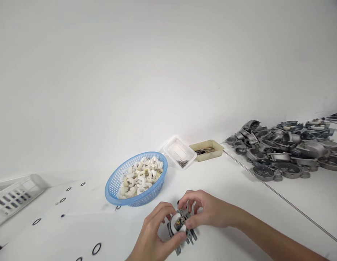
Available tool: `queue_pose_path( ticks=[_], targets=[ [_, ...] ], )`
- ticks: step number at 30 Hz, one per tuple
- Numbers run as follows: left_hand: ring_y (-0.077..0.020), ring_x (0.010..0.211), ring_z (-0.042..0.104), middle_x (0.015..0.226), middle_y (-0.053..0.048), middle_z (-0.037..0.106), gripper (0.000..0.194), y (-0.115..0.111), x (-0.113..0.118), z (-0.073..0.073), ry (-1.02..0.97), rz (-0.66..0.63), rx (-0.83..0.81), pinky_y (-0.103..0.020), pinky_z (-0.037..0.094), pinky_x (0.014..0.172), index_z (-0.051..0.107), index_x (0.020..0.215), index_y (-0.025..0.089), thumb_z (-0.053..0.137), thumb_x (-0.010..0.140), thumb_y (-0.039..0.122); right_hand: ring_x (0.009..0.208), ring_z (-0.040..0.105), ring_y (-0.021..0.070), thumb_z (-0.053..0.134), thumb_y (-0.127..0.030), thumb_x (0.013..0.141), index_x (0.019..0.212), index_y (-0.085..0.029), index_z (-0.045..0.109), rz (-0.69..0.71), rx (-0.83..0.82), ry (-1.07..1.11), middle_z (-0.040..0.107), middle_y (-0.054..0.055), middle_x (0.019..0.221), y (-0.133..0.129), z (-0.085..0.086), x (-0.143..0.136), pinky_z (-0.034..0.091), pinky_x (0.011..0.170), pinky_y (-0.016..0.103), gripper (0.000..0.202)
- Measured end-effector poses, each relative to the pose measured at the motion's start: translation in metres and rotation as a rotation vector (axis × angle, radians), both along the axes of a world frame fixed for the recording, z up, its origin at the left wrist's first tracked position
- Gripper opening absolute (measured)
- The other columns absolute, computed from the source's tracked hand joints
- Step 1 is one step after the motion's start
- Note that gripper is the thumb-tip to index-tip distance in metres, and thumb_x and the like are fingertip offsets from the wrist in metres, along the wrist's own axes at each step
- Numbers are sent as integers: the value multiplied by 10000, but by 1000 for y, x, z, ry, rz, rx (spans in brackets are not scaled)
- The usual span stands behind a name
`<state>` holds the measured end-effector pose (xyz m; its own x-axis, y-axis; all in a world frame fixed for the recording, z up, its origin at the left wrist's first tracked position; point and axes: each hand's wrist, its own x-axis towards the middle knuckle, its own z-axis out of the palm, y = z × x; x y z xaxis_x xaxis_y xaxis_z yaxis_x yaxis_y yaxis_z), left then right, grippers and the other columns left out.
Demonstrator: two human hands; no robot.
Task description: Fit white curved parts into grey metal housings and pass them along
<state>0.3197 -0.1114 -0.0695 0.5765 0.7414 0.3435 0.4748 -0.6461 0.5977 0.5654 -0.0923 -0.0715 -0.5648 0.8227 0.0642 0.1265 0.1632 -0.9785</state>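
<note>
At the lower middle, a grey cast-metal housing [191, 235] is between my two hands, just over the white table. A white C-shaped plastic part [174, 222] sits in its round opening, with small brass-coloured pieces at the centre. My left hand [157, 230] grips the housing's left side, its thumb across the front edge of the white part. My right hand [205, 208] closes on the right side, thumb against the white part and fingers at the far rim. Something small and black shows at the right fingertips, too small to name.
A blue basket [111, 192] of white C-shaped parts stands left of centre. Behind are a clear plastic box [179, 150] with small metal pins and a yellowish tray [210, 156]. Grey metal housings [287, 145] pile up at right. Black rings [97, 248] and a white basket [19, 197] lie left.
</note>
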Motion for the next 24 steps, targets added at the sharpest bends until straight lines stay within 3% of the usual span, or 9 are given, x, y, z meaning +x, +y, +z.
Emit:
queue_pose_path(
  ticks=[6,24],
  targets=[
    [-172,933,614,1101,-31,625,224,0,0,1,8,25,62,-263,513,804,623,1070,240,727,880,295,924,571,192,902,-400,677,1003,-213,786,-23,27,27,653,54,1088,1,-5,-3,474,825,321,393],
    [-193,991,588,1155,-57,587,212,-4,2,8,37,46,-24,-288,505,860,615,994,225,739,869,343,873,558,170,907,-413,670,1014,-240,821,-6,47,0,629,34,1008,1,3,-1,472,813,298,394]
  ],
)
